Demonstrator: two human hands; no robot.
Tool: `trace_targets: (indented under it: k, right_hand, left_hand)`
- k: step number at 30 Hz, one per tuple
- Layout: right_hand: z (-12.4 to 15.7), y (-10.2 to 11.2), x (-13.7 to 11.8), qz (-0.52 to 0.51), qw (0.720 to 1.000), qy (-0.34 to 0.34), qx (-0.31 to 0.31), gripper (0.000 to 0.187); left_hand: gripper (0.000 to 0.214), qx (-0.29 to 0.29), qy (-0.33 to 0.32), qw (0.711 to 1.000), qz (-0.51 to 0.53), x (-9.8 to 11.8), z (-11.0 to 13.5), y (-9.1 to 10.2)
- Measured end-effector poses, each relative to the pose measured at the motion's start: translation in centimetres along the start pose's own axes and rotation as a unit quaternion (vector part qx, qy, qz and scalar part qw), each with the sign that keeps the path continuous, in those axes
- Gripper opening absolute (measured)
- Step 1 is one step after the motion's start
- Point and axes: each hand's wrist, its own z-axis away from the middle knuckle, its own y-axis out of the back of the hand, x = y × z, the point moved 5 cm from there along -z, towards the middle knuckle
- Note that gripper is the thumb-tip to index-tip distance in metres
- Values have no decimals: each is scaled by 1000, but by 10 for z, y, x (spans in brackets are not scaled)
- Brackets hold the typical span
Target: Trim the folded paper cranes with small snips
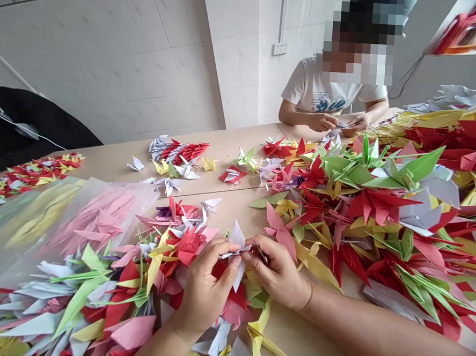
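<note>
Both my hands meet over the wooden table (240,146) and pinch a small white folded paper crane (237,246). My left hand (207,289) grips its left side with thumb and fingers closed. My right hand (277,272) holds the right side, fingers curled. Beneath and around my hands lie pink, red, yellow and white folded cranes.
A large heap of red, green, yellow and white paper cranes (401,209) fills the right. Another pile (93,298) lies at front left beside plastic bags of paper (58,215). A person in a white shirt (324,92) folds paper opposite; another in black (31,128) sits left.
</note>
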Motion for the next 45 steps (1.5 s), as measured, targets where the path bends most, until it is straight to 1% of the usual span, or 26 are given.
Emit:
trace_targets:
  k: [5, 11, 17, 21, 24, 29, 34, 38, 41, 45]
  right_hand:
    - [-2, -6, 3, -2, 1000, 0, -2, 22]
    - [-6, -13, 8, -14, 1000, -17, -8, 21]
    - [-6, -18, 10, -28, 999, -35, -17, 22]
    - [-4, -17, 9, -31, 998, -40, -22, 23]
    - [-2, -14, 6, -24, 999, -39, -21, 23]
    - [0, -8, 0, -14, 999, -45, -24, 23]
    - [-3, -7, -9, -37, 997, -47, -42, 26]
    - [-10, -1, -21, -58, 995, -54, -60, 29]
    - [-17, 11, -31, -64, 994, -73, -57, 25]
    - [-29, 36, -45, -60, 992, -110, -24, 34]
  left_hand:
    - [10, 15, 10, 1000, -8, -3, 1, 2]
    - [10, 22, 36, 999, -14, -9, 1, 4]
    - [10, 14, 55, 998, -1, -15, 3, 4]
    - [16, 4, 60, 998, 14, -18, 5, 1]
    - [19, -12, 65, 997, 27, -18, 6, -3]
    - [15, -30, 89, 994, 51, -14, 6, -4]
    - [13, -48, 142, 985, 85, -5, 3, 5]
    - [11, -65, 189, 971, 131, 2, -7, 16]
    - [11, -70, 204, 960, 178, 6, -20, 28]
    - [10, -97, 192, 948, 236, 19, -37, 40]
